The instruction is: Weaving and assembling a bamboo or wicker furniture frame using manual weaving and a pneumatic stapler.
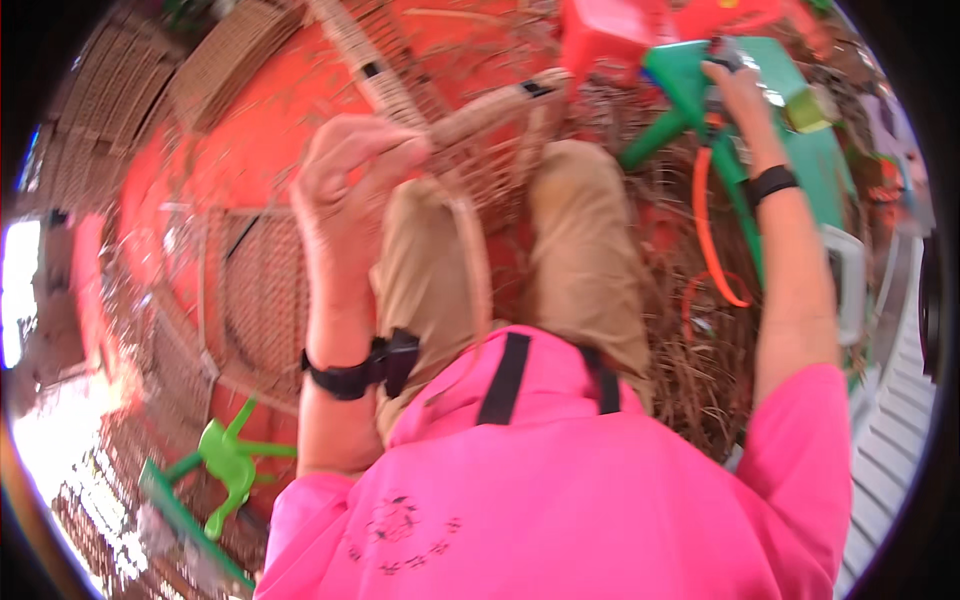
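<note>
My left hand (355, 170) is raised above my left knee, thumb and fingers pinched together on a pale flat strip (474, 245). The strip curves down from the fingertips toward my lap. Between my knees stands a woven wicker piece (490, 140) with black bands on its rim, just beyond the left hand. My right arm reaches far right, and my right hand (738, 85) is closed around a dark and silver object (730, 55) over a green plastic stool (690, 85). Blur and the fingers hide what kind of object it is.
An orange cord-like strip (705, 220) hangs beside the stool, over loose dry strips (690, 380). A yellow-green block (808, 110) sits on the green surface. Woven panels (255, 290) lie on the red floor at left; stacked ones (235, 60) stand behind. A light-green stool (230, 460) is lower left.
</note>
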The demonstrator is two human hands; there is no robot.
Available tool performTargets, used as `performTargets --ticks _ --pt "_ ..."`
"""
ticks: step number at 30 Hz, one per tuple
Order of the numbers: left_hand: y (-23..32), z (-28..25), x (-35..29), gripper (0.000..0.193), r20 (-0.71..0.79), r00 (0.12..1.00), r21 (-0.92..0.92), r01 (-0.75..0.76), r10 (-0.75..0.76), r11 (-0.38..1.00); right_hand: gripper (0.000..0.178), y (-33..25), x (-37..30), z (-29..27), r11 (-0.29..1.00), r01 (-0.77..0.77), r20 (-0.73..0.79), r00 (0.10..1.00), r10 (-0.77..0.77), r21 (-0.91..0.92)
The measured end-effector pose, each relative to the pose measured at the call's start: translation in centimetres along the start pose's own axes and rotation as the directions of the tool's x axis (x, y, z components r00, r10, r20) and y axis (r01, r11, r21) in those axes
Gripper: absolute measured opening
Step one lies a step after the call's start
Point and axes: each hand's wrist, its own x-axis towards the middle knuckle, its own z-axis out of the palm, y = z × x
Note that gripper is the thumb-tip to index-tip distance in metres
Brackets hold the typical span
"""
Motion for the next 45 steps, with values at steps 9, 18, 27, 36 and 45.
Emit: performTargets --ticks 9,18,27,36,45 --pt "-0.6 -0.1 -0.2 0.012 -0.019 0.993 -0.074 0.114 -0.116 0.991 0.060 3.4 6.0 4.8 0.977 -0.177 0.164 0.967 0.195 -0.118" --pt "-2.6 -0.5 0.5 0.011 0.031 0.983 -0.308 0.184 -0.183 0.933 0.066 -0.1 -5.0 -5.0 0.599 0.013 -0.128 0.980 0.151 0.801" --pt "-3.0 -0.1 0.9 0.012 0.063 0.986 -0.291 0.165 -0.153 0.942 0.024 -12.8 -29.6 -11.5 0.571 0.209 -0.185 0.977 -0.101 0.793" --pt "-2.4 -0.4 1.1 0.019 0.106 0.968 -0.220 0.246 -0.227 0.944 0.025 -16.0 -35.4 -4.4 0.462 -0.057 0.211 0.933 -0.290 0.885" --pt "-1.3 -0.4 1.3 0.020 0.090 0.950 -0.077 0.305 -0.298 0.949 0.027 -16.6 -32.8 -1.2 0.554 0.024 0.335 0.775 -0.536 0.832"
